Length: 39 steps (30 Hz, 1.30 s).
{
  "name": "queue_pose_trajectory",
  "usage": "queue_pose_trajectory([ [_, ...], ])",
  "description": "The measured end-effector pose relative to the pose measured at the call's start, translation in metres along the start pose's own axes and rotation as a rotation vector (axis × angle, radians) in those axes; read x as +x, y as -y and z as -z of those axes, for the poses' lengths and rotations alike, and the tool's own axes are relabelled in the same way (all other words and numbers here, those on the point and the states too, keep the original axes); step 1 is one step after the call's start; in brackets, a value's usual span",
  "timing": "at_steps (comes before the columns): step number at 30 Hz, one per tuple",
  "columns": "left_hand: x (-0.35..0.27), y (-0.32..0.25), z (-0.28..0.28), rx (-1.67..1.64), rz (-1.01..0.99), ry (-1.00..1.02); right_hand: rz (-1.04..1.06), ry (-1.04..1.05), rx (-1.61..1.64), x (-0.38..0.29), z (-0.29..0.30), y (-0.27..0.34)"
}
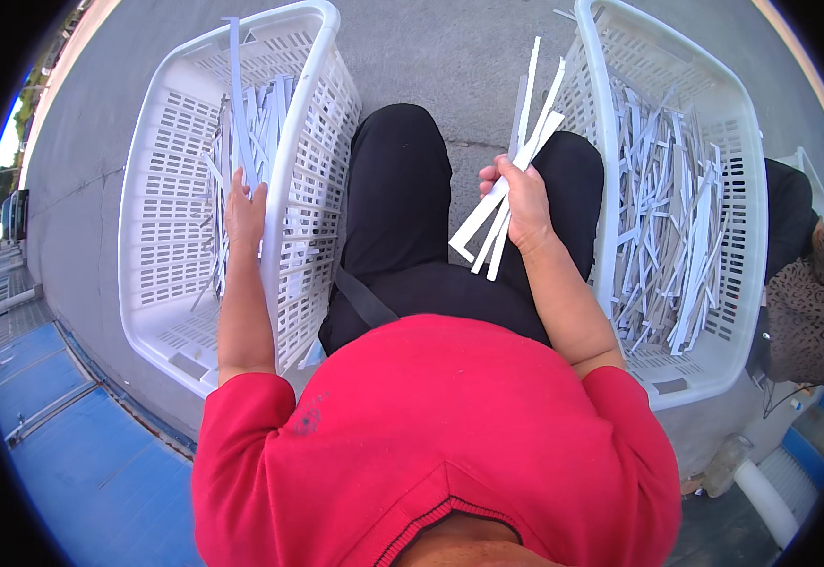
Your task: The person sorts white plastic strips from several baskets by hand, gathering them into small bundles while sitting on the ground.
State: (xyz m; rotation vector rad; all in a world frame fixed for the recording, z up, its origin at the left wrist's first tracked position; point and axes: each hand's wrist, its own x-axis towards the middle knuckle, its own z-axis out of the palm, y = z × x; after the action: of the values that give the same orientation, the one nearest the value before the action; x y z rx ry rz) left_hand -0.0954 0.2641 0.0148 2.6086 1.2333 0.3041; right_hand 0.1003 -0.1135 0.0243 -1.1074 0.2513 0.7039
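Note:
My left hand (245, 212) is inside the white plastic basket (199, 135) on the left, over a pile of thin pale strips (270, 117). One long bluish-white strip (238, 92) runs from between its thumb and fingers up towards the basket's far rim; whether they grip it cannot be told. My right hand (525, 198) holds a loose fan of several white strips (486, 205) above my right thigh, their ends sticking out on both sides of the fist. One strip has a bent, hooked end near my lap.
Right of my leg stands a second white basket (751, 234) with many tangled strips (667, 212). A person in dark clothes (787, 205) is beyond it, partly hidden. Grey concrete ground (412, 57) runs between the baskets. A blue panelled surface (86, 453) lies at the lower left.

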Motion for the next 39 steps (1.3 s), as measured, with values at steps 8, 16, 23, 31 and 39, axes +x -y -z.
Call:
queue_pose_trajectory([
  [8,-0.014,-0.106,0.033,-0.603,-0.173,-0.169,0.02,0.006,0.032,0.0,0.005,-0.001],
  [16,-0.104,-0.251,-0.002,-0.648,-0.483,0.848,0.092,0.032,0.049,0.001,0.006,-0.003],
  [23,-0.126,-0.244,-0.033,-0.764,-0.493,0.766,0.099,0.059,-0.077,-0.002,0.006,-0.009],
  [31,-0.112,-0.224,-0.01,-1.154,0.079,0.888,0.028,0.036,-0.072,-0.005,0.005,-0.004],
  [39,-0.103,-0.208,-0.004,-1.403,0.11,0.671,0.024,0.068,0.034,-0.002,0.003,-0.004],
])
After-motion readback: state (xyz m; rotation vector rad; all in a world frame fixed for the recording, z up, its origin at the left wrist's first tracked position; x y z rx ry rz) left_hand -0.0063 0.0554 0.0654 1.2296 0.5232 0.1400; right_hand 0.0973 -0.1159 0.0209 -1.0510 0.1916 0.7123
